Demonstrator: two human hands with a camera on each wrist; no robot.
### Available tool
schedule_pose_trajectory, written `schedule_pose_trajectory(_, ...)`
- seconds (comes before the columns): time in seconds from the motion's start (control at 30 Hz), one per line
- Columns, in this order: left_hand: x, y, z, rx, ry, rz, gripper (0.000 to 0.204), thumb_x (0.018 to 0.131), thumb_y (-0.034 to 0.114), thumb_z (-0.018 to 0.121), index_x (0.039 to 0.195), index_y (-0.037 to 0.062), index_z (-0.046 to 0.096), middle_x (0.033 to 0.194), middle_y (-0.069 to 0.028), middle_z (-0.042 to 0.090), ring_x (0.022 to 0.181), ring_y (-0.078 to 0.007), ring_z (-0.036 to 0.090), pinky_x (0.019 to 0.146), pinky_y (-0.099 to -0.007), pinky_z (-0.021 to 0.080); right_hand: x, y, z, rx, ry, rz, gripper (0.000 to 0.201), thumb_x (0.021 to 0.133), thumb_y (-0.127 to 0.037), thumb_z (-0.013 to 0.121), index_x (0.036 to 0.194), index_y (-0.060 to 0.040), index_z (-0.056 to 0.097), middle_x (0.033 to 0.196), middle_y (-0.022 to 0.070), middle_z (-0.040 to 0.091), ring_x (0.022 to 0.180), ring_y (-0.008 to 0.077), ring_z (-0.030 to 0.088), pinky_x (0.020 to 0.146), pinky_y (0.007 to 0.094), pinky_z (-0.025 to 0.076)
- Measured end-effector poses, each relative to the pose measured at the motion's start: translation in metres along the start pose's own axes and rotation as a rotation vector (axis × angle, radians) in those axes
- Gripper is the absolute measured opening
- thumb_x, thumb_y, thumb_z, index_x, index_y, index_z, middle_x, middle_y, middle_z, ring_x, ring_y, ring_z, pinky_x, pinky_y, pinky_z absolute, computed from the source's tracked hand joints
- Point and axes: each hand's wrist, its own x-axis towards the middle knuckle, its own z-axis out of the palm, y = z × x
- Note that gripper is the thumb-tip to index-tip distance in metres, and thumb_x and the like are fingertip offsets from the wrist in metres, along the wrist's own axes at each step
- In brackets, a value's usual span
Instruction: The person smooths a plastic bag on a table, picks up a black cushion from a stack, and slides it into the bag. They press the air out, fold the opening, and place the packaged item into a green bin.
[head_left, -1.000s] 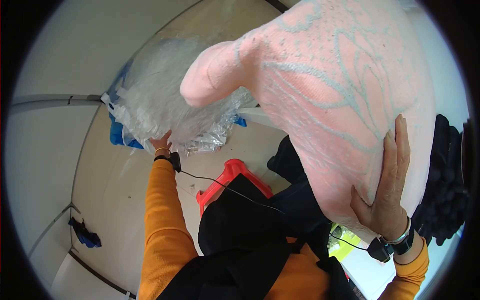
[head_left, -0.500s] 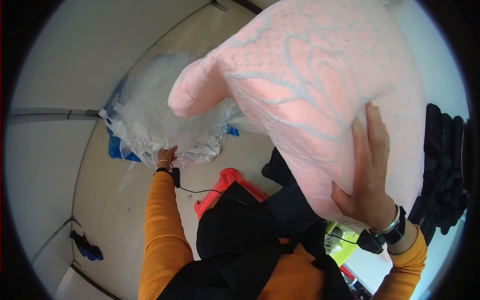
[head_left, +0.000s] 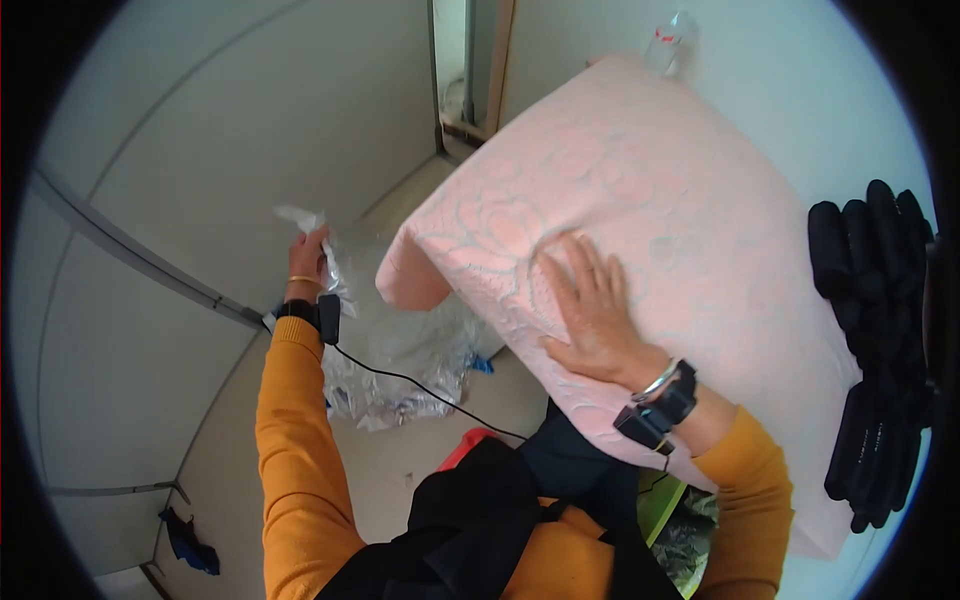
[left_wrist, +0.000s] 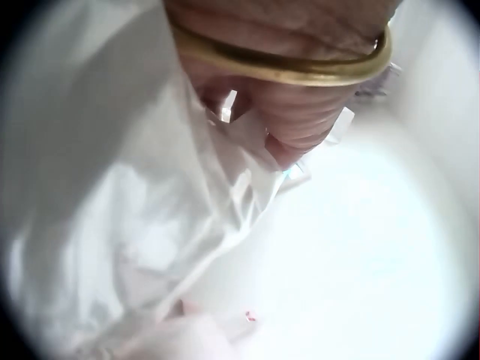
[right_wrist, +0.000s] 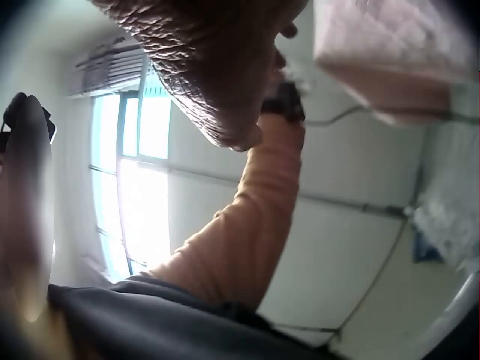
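Note:
A large pink cloth with a raised pattern (head_left: 700,230) spreads over the centre and right of the head view, one corner hanging at its left. My right hand (head_left: 598,318) lies on it with fingers spread. At the left, raised, my left hand (head_left: 308,260) grips a piece of clear plastic (head_left: 337,285), its fingers curled. In the left wrist view the left hand (left_wrist: 277,105) holds the crinkled whitish plastic (left_wrist: 135,217). The right wrist view shows the right hand (right_wrist: 217,67) near the lens, and part of the pink cloth (right_wrist: 397,82).
More clear plastic (head_left: 400,370) lies on the floor beyond a red stool (head_left: 466,446). A clear bottle (head_left: 667,42) stands behind the cloth. Black padded items (head_left: 870,350) are at the right, a green container (head_left: 658,508) below. A dark blue item (head_left: 188,541) lies at lower left.
My left hand has risen from the floor plastic with a piece in its grip. The right hand has moved left over the cloth, which now looks flatter and lower. The head view has shifted.

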Motion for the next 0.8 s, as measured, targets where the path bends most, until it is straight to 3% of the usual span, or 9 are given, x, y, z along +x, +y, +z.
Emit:
schedule_pose_trajectory(0.1, -0.007, 0.095, 0.069, 0.278, -0.081, 0.226, 0.025, 0.078, 0.027, 0.072, 0.069, 0.0097, 0.056, 0.062, 0.0053, 0.046, 0.054, -0.0062, 0.04, 0.048, -0.0247, 0.032, -0.01, -0.036, -0.006, 0.117, 0.189, -0.199, 0.068, 0.07, -0.03, 0.073, 0.128, -0.0032, 0.05, 0.139, 0.0224, 0.038, 0.132, 0.0421, 0.033, 0.107, 0.0576, 0.024)
schedule_pose_trajectory(0.17, -0.009, 0.133, 0.115, 0.329, -0.259, 0.385, 0.019, 0.079, 0.026, 0.068, 0.077, 0.0102, 0.059, 0.065, 0.0048, 0.048, 0.056, -0.0051, 0.043, 0.048, -0.0237, 0.033, -0.022, -0.076, -0.016, 0.368, 0.212, -0.331, 0.061, 0.073, -0.027, 0.074, 0.124, -0.0017, 0.053, 0.132, 0.0198, 0.046, 0.123, 0.0387, 0.044, 0.104, 0.048, 0.034)
schedule_pose_trajectory(0.3, -0.063, 0.185, 0.229, 0.749, -0.442, 0.884, 0.025, 0.075, 0.024, 0.068, 0.066, 0.0049, 0.056, 0.055, 0.0016, 0.045, 0.054, -0.0079, 0.043, 0.047, -0.0309, 0.035, -0.02, -0.126, -0.043, 0.683, 0.323, -0.384, 0.055, 0.078, -0.021, 0.074, 0.125, -0.0011, 0.052, 0.124, 0.0204, 0.051, 0.113, 0.0324, 0.054, 0.096, 0.0359, 0.044)
schedule_pose_trajectory(0.33, -0.083, 0.188, 0.254, 0.743, -0.462, 0.91, 0.025, 0.075, 0.024, 0.068, 0.066, 0.0049, 0.056, 0.055, 0.0016, 0.045, 0.054, -0.0079, 0.043, 0.047, -0.0309, 0.035, -0.016, -0.135, -0.05, 0.8, 0.375, -0.368, 0.05, 0.08, -0.019, 0.073, 0.122, -0.0013, 0.053, 0.119, 0.0194, 0.053, 0.109, 0.0306, 0.056, 0.092, 0.0353, 0.046)
schedule_pose_trajectory(0.4, -0.129, 0.205, 0.274, 0.919, -0.587, 0.914, 0.031, 0.067, 0.023, 0.071, 0.063, -0.0012, 0.052, 0.057, -0.0178, 0.046, 0.05, -0.0243, 0.043, 0.051, -0.0389, 0.039, -0.019, -0.177, -0.066, 0.892, 0.455, -0.342, 0.044, 0.081, -0.017, 0.072, 0.119, -0.0016, 0.054, 0.114, 0.0185, 0.056, 0.104, 0.0289, 0.058, 0.087, 0.0347, 0.049)
schedule_pose_trajectory(0.47, -0.153, 0.209, 0.288, 1.068, -0.673, 0.946, 0.027, 0.066, 0.025, 0.071, 0.067, -0.0006, 0.06, 0.065, -0.0207, 0.057, 0.058, -0.0334, 0.053, 0.059, -0.0402, 0.046, -0.017, -0.212, -0.073, 0.995, 0.34, -0.221, 0.034, 0.082, -0.012, 0.07, 0.111, -0.0008, 0.056, 0.104, 0.0155, 0.059, 0.093, 0.0258, 0.062, 0.08, 0.0329, 0.051)
schedule_pose_trajectory(0.57, -0.162, 0.192, 0.305, 1.132, -0.798, 1.018, 0.027, 0.066, 0.025, 0.07, 0.075, 0.0002, 0.067, 0.076, -0.0211, 0.064, 0.073, -0.0358, 0.063, 0.07, -0.0399, 0.051, 0.003, -0.238, -0.076, 0.981, 0.356, -0.123, 0.026, 0.083, -0.006, 0.068, 0.105, -0.0005, 0.056, 0.095, 0.0128, 0.06, 0.083, 0.0231, 0.063, 0.073, 0.0318, 0.051)
schedule_pose_trajectory(0.63, -0.174, 0.19, 0.309, 1.228, -0.883, 0.897, 0.029, 0.067, 0.025, 0.068, 0.082, 0.0016, 0.07, 0.087, -0.0212, 0.067, 0.087, -0.0373, 0.065, 0.08, -0.0392, 0.052, 0.005, -0.249, -0.085, 0.894, 0.473, -0.116, 0.019, 0.083, -0.001, 0.066, 0.099, -0.0006, 0.056, 0.086, 0.0103, 0.06, 0.073, 0.021, 0.063, 0.066, 0.0314, 0.051)
schedule_pose_trajectory(0.8, -0.195, 0.18, 0.317, 1.28, -1.073, 0.791, 0.031, 0.066, 0.025, 0.069, 0.086, 0.0018, 0.071, 0.091, -0.0211, 0.068, 0.089, -0.0358, 0.065, 0.081, -0.0377, 0.052, -0.013, -0.263, -0.108, 0.569, 0.651, -0.077, 0.016, 0.083, 0.001, 0.065, 0.097, -0.0006, 0.056, 0.083, 0.0114, 0.06, 0.069, 0.0211, 0.061, 0.064, 0.0328, 0.05)
